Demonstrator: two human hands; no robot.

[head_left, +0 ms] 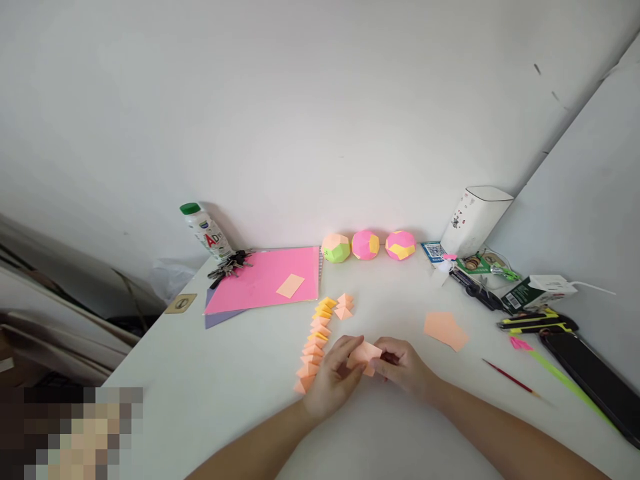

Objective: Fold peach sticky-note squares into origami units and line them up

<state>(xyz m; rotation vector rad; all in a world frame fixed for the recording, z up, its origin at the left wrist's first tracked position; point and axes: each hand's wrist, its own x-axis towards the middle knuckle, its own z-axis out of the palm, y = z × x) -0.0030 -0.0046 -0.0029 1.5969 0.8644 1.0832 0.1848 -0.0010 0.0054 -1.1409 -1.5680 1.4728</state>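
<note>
Presently, the orange paper piece (pixel 367 351) is clamped mid-fold between left hand (pixel 333 381) and right hand (pixel 407 370), and precise edge alignment is called for.

White bench (pixel 225 373) against wall. Back left: bottle (pixel 205 230), keys (pixel 230 265), pink sheet (pixel 260 283) over a purple sheet (pixel 220 317). Back centre: three paper balls in a row (pixel 365 245). Middle: row of folded peach and yellow paper units (pixel 315 343), two more folded units (pixel 344 305) just beside its far end. Right of centre: peach paper sheets (pixel 446 330). Back right: QR card (pixel 433 251), white box (pixel 475 220), green carton (pixel 537 291). Right edge: yellow-black cutter (pixel 537 323), red stick (pixel 510 379), neon green strip (pixel 565 380), black flat device (pixel 595 383).
</note>
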